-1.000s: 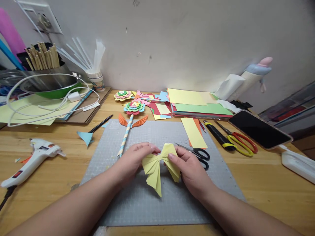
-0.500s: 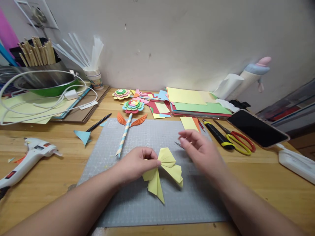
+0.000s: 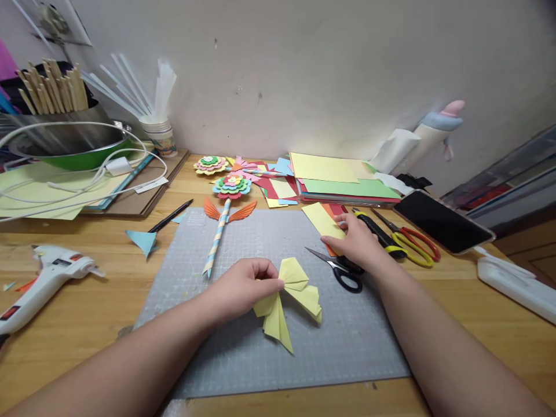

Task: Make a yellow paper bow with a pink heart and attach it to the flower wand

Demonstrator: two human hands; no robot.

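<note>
At the lower centre of the frame, the left hand had the yellow paper bow pinched at its gathered middle, thumb against curled fingers, the pleated wings fanning out above the grey cutting mat. And right of centre, there was the right hand, down over the pale yellow strip, thumb at its near edge and fingers lightly bent across it, thumb and fingertips a little apart; whether they had a firm hold, one could not tell. This looked like a fetching step: bow kept in one hand, fresh paper sought with the other. Tricky spot, too, with the orange strip peeking from underneath and the black-handled scissors just below the wrist, points toward the left. The next move seemed to call for a clean pinch on the top strip alone, a lift clear of those handles, and a steady left hand so the pleats stayed gathered. Over at the left edge, the glue gun lay on the wooden surface.
</note>
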